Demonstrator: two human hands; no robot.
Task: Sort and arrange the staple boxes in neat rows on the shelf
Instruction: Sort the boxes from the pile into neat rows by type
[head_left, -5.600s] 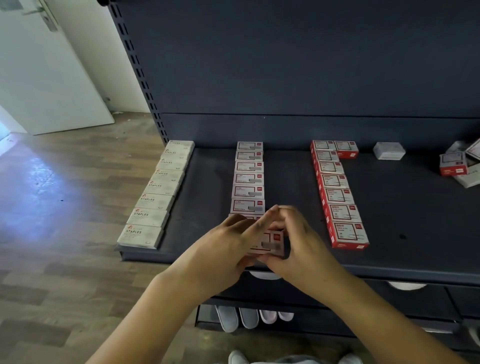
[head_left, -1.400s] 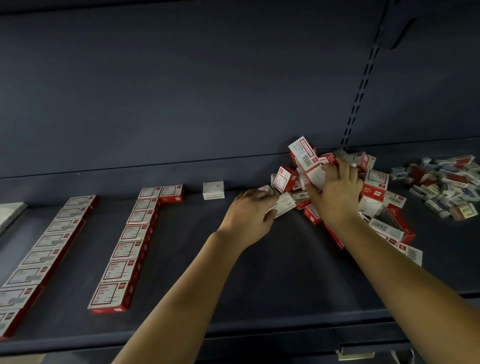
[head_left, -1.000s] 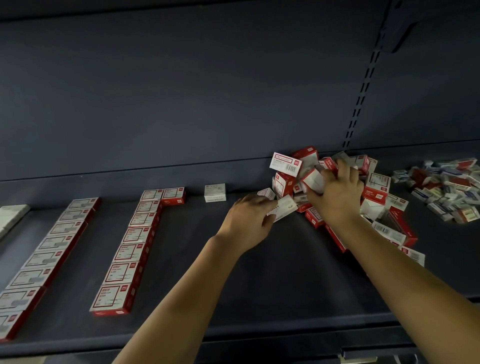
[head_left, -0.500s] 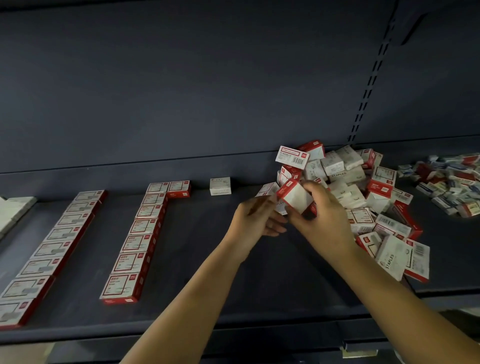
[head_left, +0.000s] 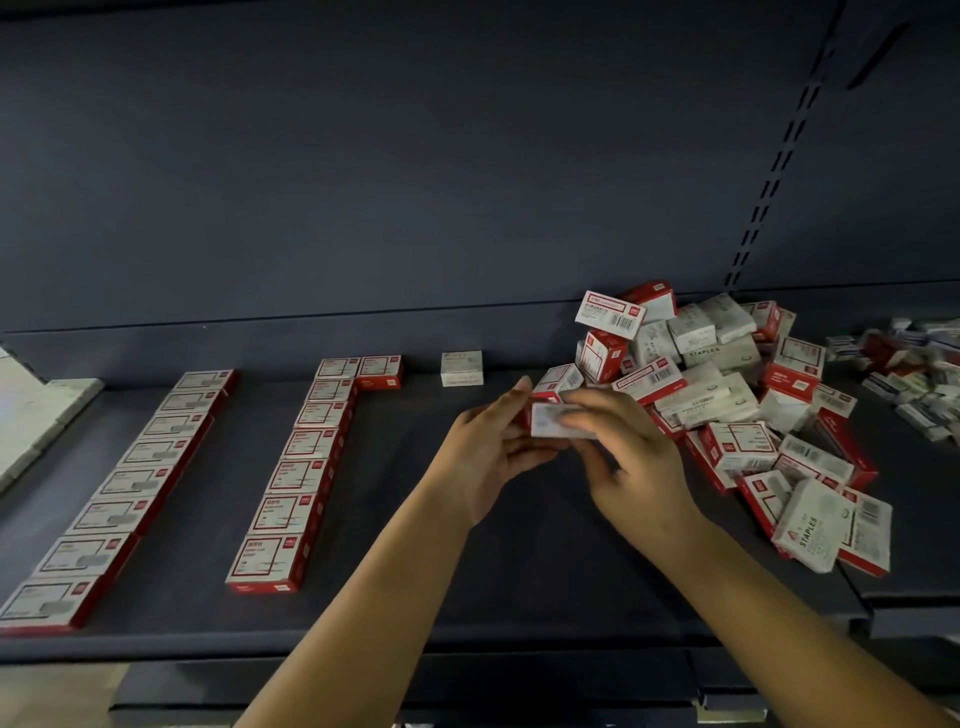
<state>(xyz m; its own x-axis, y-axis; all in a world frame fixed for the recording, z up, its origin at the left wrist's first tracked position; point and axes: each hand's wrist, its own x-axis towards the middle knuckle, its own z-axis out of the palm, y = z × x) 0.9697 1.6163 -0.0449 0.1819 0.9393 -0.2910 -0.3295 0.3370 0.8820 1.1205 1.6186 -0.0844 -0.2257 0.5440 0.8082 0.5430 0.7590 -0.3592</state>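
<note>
Both hands, left hand (head_left: 488, 457) and right hand (head_left: 631, 467), pinch one staple box (head_left: 553, 420) | two red rows left | loose pile (head_left: 727, 395) right | bare shelf (head_left: 395, 587) below.

Shelf (head_left: 182, 618) looks like painted metal, dark matt, smooth. Back panel (head_left: 415, 182) same matt dark finish, perforated metal upright (head_left: 769, 192) at right. Staple boxes (head_left: 727, 374) in the pile: thin printed cardboard, red-and-white, slight sheen on faces. Lone white box (head_left: 462, 368) also cardboard, duller matt surface.
</note>
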